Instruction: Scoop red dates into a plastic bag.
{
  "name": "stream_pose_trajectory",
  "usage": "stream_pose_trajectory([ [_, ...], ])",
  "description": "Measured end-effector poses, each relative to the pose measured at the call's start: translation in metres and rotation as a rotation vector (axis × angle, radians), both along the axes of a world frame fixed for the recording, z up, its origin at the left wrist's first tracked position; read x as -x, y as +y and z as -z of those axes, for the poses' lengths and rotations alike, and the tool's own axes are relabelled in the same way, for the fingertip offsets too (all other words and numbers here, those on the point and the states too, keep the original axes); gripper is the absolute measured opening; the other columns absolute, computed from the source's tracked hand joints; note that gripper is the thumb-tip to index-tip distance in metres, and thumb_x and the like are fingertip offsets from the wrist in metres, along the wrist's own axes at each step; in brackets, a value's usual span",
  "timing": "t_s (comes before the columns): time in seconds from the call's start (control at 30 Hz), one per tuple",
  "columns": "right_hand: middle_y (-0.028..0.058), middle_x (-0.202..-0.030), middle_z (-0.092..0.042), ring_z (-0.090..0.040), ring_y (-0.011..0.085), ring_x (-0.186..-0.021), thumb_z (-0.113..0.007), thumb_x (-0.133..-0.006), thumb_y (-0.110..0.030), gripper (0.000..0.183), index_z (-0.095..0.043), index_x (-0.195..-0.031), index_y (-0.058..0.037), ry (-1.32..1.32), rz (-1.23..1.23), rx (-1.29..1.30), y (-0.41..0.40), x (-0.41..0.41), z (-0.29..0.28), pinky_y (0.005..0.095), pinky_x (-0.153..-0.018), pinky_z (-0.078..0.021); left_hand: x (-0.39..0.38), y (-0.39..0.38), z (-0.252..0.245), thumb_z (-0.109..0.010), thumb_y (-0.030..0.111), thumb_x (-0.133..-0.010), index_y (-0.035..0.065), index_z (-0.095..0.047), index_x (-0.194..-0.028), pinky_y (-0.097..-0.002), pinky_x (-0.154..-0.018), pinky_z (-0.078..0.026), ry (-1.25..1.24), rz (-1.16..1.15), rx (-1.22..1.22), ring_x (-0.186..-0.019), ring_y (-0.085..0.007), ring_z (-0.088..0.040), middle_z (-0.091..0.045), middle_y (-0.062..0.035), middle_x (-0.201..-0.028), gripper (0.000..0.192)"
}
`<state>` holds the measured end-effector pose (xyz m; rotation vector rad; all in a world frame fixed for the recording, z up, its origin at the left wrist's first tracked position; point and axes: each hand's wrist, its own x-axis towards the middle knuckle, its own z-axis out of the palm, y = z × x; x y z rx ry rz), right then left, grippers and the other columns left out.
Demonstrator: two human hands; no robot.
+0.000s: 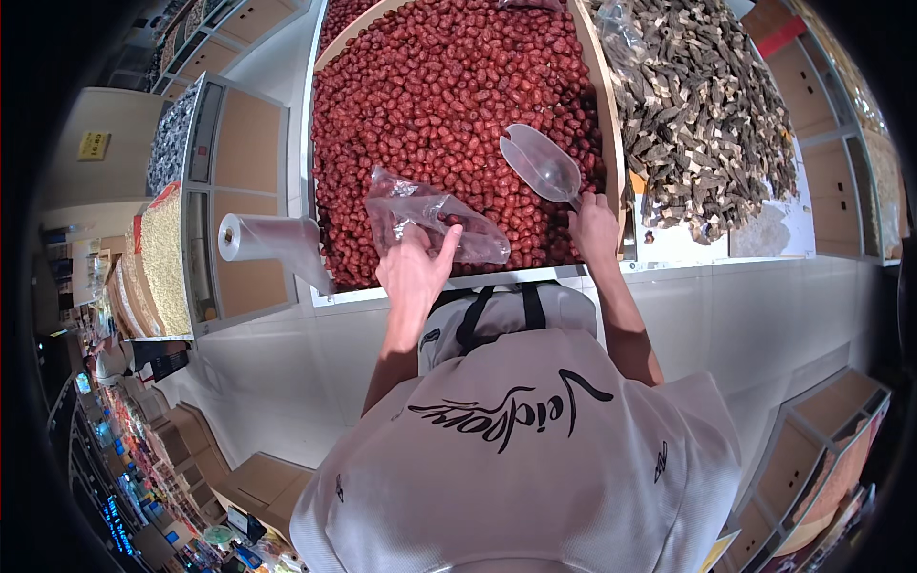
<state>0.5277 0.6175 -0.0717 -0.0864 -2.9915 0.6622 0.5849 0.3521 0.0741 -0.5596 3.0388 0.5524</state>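
Observation:
A large bin of red dates [444, 107] lies before me, framed by a pale wooden board on its right. My left hand [419, 265] is at the near edge of the bin, on a clear plastic bag [473, 229] that lies over the dates; its thumb and fingers grip the film. A few dates show at the bag, whether inside or beneath it I cannot tell. At the bin's near right corner, my right hand [594, 225] holds the handle of a clear plastic scoop [543, 163]. The scoop's bowl points up and left over the dates and looks empty.
A roll of clear plastic bags [265, 238] sticks out at the bin's near left corner. Right of the board lies a heap of dark dried pieces [695, 122], with a clear bag on it. More goods counters stand left and right across the tiled floor [286, 387].

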Motion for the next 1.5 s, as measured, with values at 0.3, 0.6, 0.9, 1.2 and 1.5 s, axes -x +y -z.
stream_pose_trajectory([
  [0.3,0.0193,-0.092,-0.062,-0.065,0.0393,-0.088,-0.074,-0.077,-0.024,0.029,-0.063,-0.093,-0.0023,0.134,-0.078,-0.104,0.002,0.012,0.007,0.0476,-0.071,-0.0538,0.005,-0.004,0.036,-0.069,0.040,-0.081,0.0031,-0.071,-0.089,-0.0494,-0.073,-0.054,-0.108,0.128,0.037,-0.076,-0.0414,-0.068,-0.069,-0.0223,-0.077,0.038],
  [0.6,0.0183,-0.076,-0.066,-0.065,0.0297,-0.064,-0.063,-0.093,-0.029,0.035,-0.054,-0.104,0.0034,-0.200,0.018,0.581,0.027,-0.041,-0.052,0.0373,-0.055,-0.0522,-0.005,-0.022,0.022,-0.069,0.013,-0.078,0.0041,-0.057,-0.082,-0.0449,-0.072,-0.052,-0.003,0.111,-0.330,-0.078,-0.0376,-0.068,-0.070,-0.0156,-0.080,0.015],
  [0.9,0.0146,-0.069,-0.063,-0.054,0.0164,-0.043,-0.058,-0.097,-0.022,0.033,-0.049,-0.107,0.0075,-0.935,0.241,1.115,0.041,-0.108,-0.091,0.0274,-0.040,-0.0414,-0.006,-0.042,0.022,-0.066,0.010,-0.080,0.0037,-0.055,-0.094,-0.0430,-0.070,-0.051,0.068,0.127,-0.518,-0.076,-0.0344,-0.068,-0.067,-0.0125,-0.079,0.019],
  [1.2,0.0146,-0.072,-0.065,-0.058,0.0188,-0.045,-0.054,-0.092,-0.020,0.025,-0.060,-0.095,0.0040,-0.981,0.305,1.259,0.038,-0.099,-0.079,0.0284,-0.038,-0.0444,-0.012,-0.044,0.016,-0.067,0.009,-0.082,0.0044,-0.051,-0.106,-0.0420,-0.065,-0.050,0.066,0.204,-0.575,-0.072,-0.0346,-0.066,-0.062,-0.0117,-0.076,0.029],
  [1.5,0.0067,-0.072,-0.058,-0.051,0.0105,-0.045,-0.059,-0.095,-0.032,0.026,-0.055,-0.092,-0.0063,-1.121,0.437,1.407,0.033,-0.070,-0.088,0.0212,-0.035,-0.0383,-0.019,-0.051,0.014,-0.065,0.005,-0.086,0.0070,-0.048,-0.117,-0.0417,-0.059,-0.051,0.166,0.435,-0.540,-0.063,-0.0316,-0.064,-0.062,-0.0120,-0.080,0.035],
])
